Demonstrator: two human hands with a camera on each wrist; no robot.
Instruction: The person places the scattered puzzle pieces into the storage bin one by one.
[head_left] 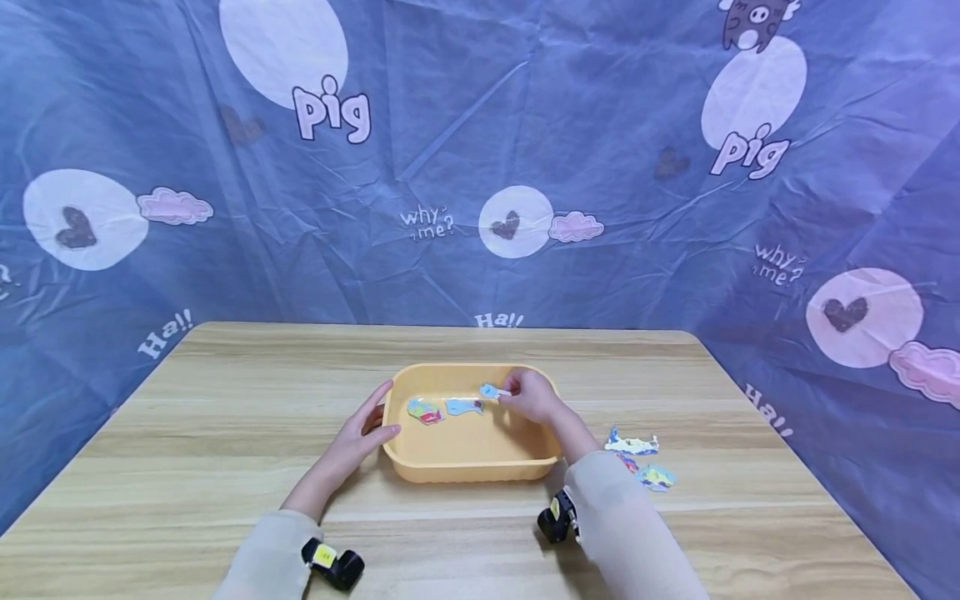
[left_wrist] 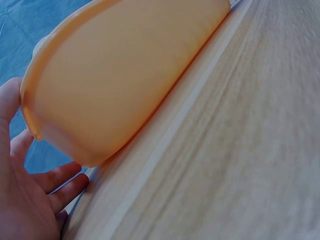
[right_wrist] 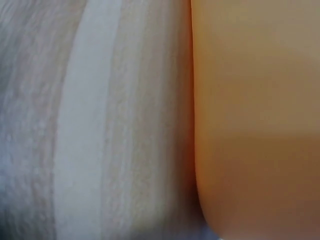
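Note:
A yellow-orange plastic tub [head_left: 472, 471] sits on the table. My left hand [head_left: 360, 433] holds its left end, the thumb over the rim and the other fingers along the outside; the left wrist view shows this hand [left_wrist: 30, 185] at the tub's corner [left_wrist: 100, 90]. Over the inside of the tub, my right hand [head_left: 531, 396] pinches a small light-blue flat piece [head_left: 491, 390]. Inside the tub lie a green, yellow and red flat piece [head_left: 426, 412] and a blue fish-shaped piece [head_left: 464, 407]. Only the tub's outer wall [right_wrist: 260, 110] and tabletop show in the right wrist view.
Right of the tub, beside my right forearm, several colourful flat pieces [head_left: 656, 477] lie loose on the wooden table [head_left: 247, 400]. A blue patterned cloth [head_left: 450, 125] hangs behind the table and along its sides.

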